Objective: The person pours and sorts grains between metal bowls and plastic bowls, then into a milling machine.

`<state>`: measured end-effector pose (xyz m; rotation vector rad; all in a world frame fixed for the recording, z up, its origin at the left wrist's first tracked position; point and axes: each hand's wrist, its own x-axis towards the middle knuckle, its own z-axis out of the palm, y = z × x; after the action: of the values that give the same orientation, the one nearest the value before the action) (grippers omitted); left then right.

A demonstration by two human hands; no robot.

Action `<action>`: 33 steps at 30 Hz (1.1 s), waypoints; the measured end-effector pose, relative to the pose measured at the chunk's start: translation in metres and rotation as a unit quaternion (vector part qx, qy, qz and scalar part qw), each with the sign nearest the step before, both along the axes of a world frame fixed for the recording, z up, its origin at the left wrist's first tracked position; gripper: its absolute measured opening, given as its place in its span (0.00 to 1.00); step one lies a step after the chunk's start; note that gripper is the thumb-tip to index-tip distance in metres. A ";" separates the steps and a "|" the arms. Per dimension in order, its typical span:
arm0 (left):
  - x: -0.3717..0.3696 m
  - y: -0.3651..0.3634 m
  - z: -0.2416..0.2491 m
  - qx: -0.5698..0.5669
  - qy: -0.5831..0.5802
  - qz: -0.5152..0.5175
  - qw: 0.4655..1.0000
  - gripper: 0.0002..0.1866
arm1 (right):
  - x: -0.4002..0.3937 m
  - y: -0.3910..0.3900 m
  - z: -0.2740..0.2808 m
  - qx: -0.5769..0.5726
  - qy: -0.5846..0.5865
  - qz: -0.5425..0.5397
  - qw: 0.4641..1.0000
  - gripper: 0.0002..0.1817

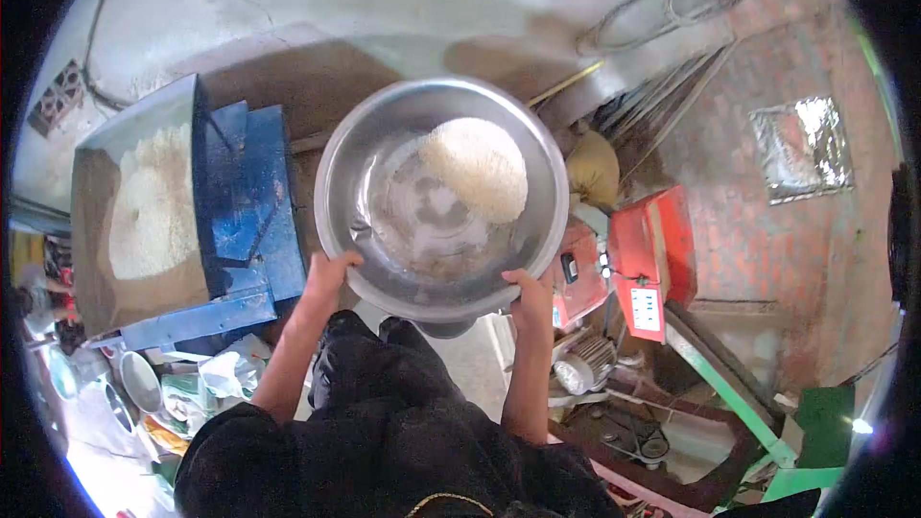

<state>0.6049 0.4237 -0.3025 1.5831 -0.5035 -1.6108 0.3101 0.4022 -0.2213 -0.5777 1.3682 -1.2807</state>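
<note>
A large round metal basin (pixel 413 264) is held out in front of my body. Pale grain (pixel 477 168) lies in a heap at the basin's upper right, and the rest of its bottom shows bare metal. My left hand (pixel 331 278) grips the lower left rim, its thumb over the edge. On the lower right rim, my right hand (pixel 531 297) is closed in the same way. The fingers under the rim are mostly hidden.
A blue machine (pixel 249 192) at the left has a wide hopper (pixel 91 273) holding pale grain. Red and green machinery (pixel 676 240) with a motor (pixel 585 364) stands at the right. Bowls (pixel 141 382) and bags lie lower left. Behind is a wall (pixel 384 0).
</note>
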 end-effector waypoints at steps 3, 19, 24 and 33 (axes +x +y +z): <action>0.043 0.002 0.007 -0.301 -0.353 -0.122 0.877 0.16 | 0.039 -0.020 0.048 -0.025 0.083 0.047 0.995 0.32; 0.137 -0.012 0.047 -0.201 0.476 0.344 0.784 0.17 | 0.429 -0.037 0.234 -0.607 0.378 0.419 0.559 0.28; 0.159 -0.029 0.039 -0.261 0.547 0.365 0.707 0.18 | 0.499 0.013 0.211 -0.584 0.334 0.520 0.527 0.29; 0.170 -0.036 0.037 -0.284 0.578 0.370 0.670 0.18 | 0.510 0.008 0.205 -0.582 0.275 0.539 0.543 0.28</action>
<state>0.7753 0.3877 -0.2657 0.0227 0.3211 -1.2516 0.8204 0.4102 -0.0160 -2.4480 0.0532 -0.7035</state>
